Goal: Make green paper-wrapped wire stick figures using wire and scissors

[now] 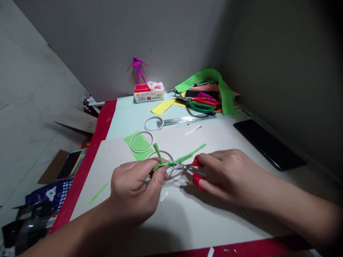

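The left hand [138, 187] is clamped on the green piece [187, 155] with thumb and fingers, above the middle of the board; its tips sit beside the blades, so a slip could nick a finger. The scissors [186, 166] could also take off too much if the piece rolls in that pinch (whether the blades are biting, I cannot tell). The right hand [230, 175] is hooked through the red handles, which stand apart.

Leftmost is pale floor [24, 135] with a blue bag [50, 194]. Then comes the table's red edge [76, 192], a green scrap [98, 193] on the pale board [93, 175], tape rings [142, 151], a box [149, 94] bearing a purple figure [137, 64], wires [182, 121], spare scissors [202, 107] in a heap of coloured strips, and a black phone [268, 144]. Behind rises a grey wall [166, 35], darkening rightward.
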`<state>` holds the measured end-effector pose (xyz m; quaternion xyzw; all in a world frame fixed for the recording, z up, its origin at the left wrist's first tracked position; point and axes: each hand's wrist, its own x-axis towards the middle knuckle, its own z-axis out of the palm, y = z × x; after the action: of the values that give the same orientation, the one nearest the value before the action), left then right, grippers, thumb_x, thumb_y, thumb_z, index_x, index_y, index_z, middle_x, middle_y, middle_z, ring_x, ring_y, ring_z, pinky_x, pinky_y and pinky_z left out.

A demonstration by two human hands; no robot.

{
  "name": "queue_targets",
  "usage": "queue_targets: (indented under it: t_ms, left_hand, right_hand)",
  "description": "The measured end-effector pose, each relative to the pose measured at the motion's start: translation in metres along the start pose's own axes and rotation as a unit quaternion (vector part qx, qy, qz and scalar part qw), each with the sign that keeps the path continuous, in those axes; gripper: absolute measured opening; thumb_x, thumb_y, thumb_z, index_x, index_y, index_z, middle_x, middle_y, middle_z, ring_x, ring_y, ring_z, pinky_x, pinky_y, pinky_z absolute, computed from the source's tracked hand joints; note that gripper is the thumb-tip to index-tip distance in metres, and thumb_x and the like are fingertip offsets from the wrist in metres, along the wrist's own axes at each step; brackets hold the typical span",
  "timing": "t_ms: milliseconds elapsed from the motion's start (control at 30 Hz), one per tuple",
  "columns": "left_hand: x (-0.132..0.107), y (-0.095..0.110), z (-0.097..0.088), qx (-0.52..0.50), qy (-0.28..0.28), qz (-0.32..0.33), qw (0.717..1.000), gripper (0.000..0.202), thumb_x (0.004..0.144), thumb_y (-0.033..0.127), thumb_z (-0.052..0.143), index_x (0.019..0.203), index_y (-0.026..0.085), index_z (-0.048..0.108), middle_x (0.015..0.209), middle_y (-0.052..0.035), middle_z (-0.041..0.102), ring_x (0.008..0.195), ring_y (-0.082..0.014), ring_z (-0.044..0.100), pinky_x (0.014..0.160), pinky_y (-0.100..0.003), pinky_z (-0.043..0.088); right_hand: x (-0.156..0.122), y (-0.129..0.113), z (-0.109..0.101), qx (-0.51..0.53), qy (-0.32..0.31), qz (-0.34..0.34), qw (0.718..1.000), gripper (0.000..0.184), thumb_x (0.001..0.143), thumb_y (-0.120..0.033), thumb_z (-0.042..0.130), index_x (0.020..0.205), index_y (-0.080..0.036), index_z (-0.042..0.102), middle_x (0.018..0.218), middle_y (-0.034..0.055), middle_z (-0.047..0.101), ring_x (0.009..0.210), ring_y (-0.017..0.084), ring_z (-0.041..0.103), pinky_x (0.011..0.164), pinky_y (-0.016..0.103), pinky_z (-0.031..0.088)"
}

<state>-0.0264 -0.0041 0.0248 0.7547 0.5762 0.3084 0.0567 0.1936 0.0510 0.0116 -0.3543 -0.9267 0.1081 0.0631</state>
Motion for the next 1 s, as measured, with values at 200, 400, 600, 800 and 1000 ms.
queue_targets:
  t_ms: [200, 400, 600, 800, 1000]
  left_hand:
    - [0.001, 0.0, 0.002, -0.055, 0.049, 0.01, 0.997, 0.023, 0.083, 0.013, 0.057, 0.063, 0.021, 0.064, 0.055, 0.0013, 0.068, 0.049, -0.0126, 0.063, 0.051, -0.022, 0.046]
    - [0.001, -0.007, 0.003, -0.112, 0.057, 0.056, 0.99, 0.016, 0.08, 0.008, 0.059, 0.069, 0.018, 0.066, 0.056, 0.0034, 0.068, 0.049, -0.0091, 0.064, 0.05, -0.018, 0.047]
    - [0.001, -0.006, 0.002, -0.122, 0.041, 0.039, 0.991, 0.016, 0.08, 0.006, 0.06, 0.07, 0.016, 0.067, 0.058, 0.004, 0.069, 0.052, -0.0056, 0.065, 0.054, -0.013, 0.048]
    - [0.002, -0.005, 0.001, -0.12, 0.033, 0.037, 0.992, 0.017, 0.081, 0.006, 0.06, 0.069, 0.018, 0.067, 0.06, 0.0049, 0.07, 0.053, -0.0048, 0.066, 0.055, -0.012, 0.049]
    - [-0.002, -0.007, 0.0, -0.175, 0.012, 0.048, 0.983, 0.017, 0.079, 0.005, 0.06, 0.072, 0.019, 0.065, 0.062, 0.0058, 0.069, 0.052, -0.006, 0.065, 0.054, -0.014, 0.053]
  right_hand:
    - [0.0, 0.003, 0.003, 0.008, 0.026, -0.012, 1.0, 0.016, 0.088, -0.032, 0.048, 0.08, -0.018, 0.051, 0.066, 0.0024, 0.057, 0.058, 0.015, 0.05, 0.056, 0.028, 0.031]
    - [-0.002, 0.005, 0.009, 0.008, 0.074, -0.031, 0.997, 0.018, 0.091, -0.029, 0.046, 0.075, -0.02, 0.047, 0.061, -0.0013, 0.051, 0.053, 0.013, 0.041, 0.053, 0.027, 0.027]
    - [-0.002, 0.004, 0.01, 0.011, 0.085, -0.03, 0.996, 0.019, 0.09, -0.024, 0.046, 0.072, -0.02, 0.044, 0.058, -0.0035, 0.045, 0.051, 0.012, 0.034, 0.052, 0.028, 0.023]
    - [-0.001, 0.002, 0.007, 0.048, 0.057, -0.029, 0.997, 0.019, 0.091, -0.024, 0.043, 0.072, -0.02, 0.045, 0.058, -0.0032, 0.045, 0.05, 0.012, 0.032, 0.052, 0.028, 0.023]
    - [-0.003, 0.001, 0.006, 0.071, 0.025, -0.02, 0.997, 0.022, 0.093, -0.027, 0.04, 0.073, -0.019, 0.047, 0.059, -0.0019, 0.047, 0.05, 0.011, 0.034, 0.051, 0.027, 0.024]
